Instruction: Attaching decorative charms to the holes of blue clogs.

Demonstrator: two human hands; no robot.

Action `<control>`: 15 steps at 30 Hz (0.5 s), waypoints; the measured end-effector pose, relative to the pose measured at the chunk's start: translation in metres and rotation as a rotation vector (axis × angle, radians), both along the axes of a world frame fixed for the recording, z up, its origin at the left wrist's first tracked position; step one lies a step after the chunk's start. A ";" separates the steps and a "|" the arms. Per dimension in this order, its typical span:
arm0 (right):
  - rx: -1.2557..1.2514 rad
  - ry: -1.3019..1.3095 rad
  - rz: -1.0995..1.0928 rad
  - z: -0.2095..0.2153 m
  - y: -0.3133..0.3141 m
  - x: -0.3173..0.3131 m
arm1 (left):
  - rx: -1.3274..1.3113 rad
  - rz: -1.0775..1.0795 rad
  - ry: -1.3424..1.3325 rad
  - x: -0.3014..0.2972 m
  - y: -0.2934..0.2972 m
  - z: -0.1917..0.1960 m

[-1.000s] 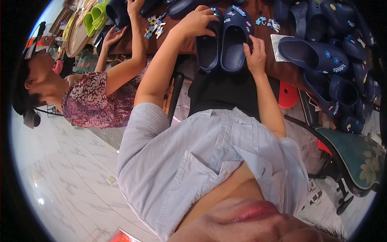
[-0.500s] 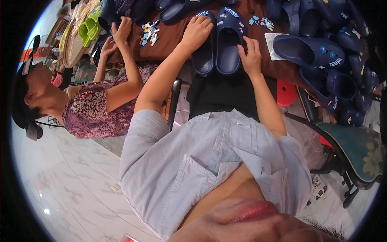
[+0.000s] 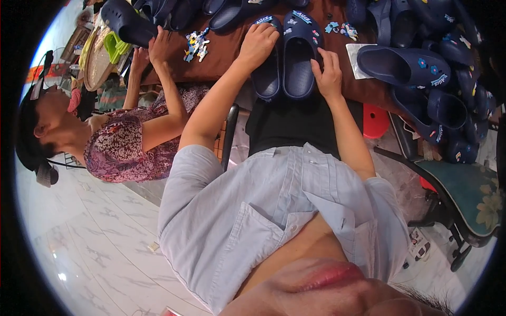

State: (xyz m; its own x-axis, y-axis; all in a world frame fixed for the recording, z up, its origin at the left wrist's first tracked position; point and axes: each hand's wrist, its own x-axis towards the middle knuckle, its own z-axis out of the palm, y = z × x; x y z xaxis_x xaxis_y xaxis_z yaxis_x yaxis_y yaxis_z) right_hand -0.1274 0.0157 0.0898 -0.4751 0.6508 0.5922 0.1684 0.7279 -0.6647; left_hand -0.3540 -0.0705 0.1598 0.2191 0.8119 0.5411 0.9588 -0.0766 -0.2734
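A pair of navy clogs lies side by side, toes away from me, at the table's near edge. My left hand (image 3: pixel 259 46) rests over the toe part of the left clog (image 3: pixel 265 81), fingers curled together; whatever is beneath the fingertips is hidden. Charms and a pale banner decorate the right clog (image 3: pixel 299 73). Against its right side lies my right hand (image 3: pixel 329 75), thumb and fingers apart, fingertips near the rim. Small colourful charms lie in one pile (image 3: pixel 196 46) to the left and another pile (image 3: pixel 348 31) to the right.
Several decorated clogs (image 3: pixel 403 66) are heaped at the right, one on a white sheet (image 3: pixel 356 62). At the left a co-worker (image 3: pixel 132 137) handles a navy clog (image 3: pixel 128 23) beside green clogs (image 3: pixel 114 46). A green-seated chair (image 3: pixel 464 195) stands at the lower right.
The co-worker's hands have shifted, and a navy clog is now raised and tilted at the upper left. My own hands and the pair of clogs stay almost still.
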 end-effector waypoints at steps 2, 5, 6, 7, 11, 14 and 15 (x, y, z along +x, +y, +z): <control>0.008 -0.001 -0.005 -0.001 0.000 0.000 | 0.011 0.047 -0.137 0.002 -0.001 0.000; 0.008 -0.018 -0.003 -0.001 0.002 0.001 | 0.049 0.066 -0.290 0.011 -0.014 0.001; 0.012 -0.003 0.003 -0.001 0.003 0.001 | 0.050 0.067 -0.291 0.016 -0.021 0.000; 0.006 0.004 0.007 -0.001 0.003 0.001 | 0.140 0.102 -0.414 0.023 -0.030 -0.002; -0.024 0.038 0.031 0.000 0.000 0.000 | 0.347 0.265 -0.637 0.044 -0.066 -0.009; -0.068 -0.016 0.026 0.001 -0.001 0.001 | 0.414 0.275 -0.628 0.058 -0.091 -0.015; -0.074 -0.020 0.034 0.001 0.000 0.001 | 0.395 0.306 -0.671 0.062 -0.097 -0.016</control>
State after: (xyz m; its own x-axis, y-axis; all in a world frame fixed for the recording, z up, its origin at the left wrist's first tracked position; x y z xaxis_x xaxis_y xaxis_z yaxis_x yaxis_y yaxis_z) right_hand -0.1266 0.0154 0.0904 -0.5089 0.6757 0.5333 0.1588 0.6826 -0.7133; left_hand -0.2918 -0.1674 0.1437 -0.4505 0.5061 0.7355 0.8905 0.1954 0.4110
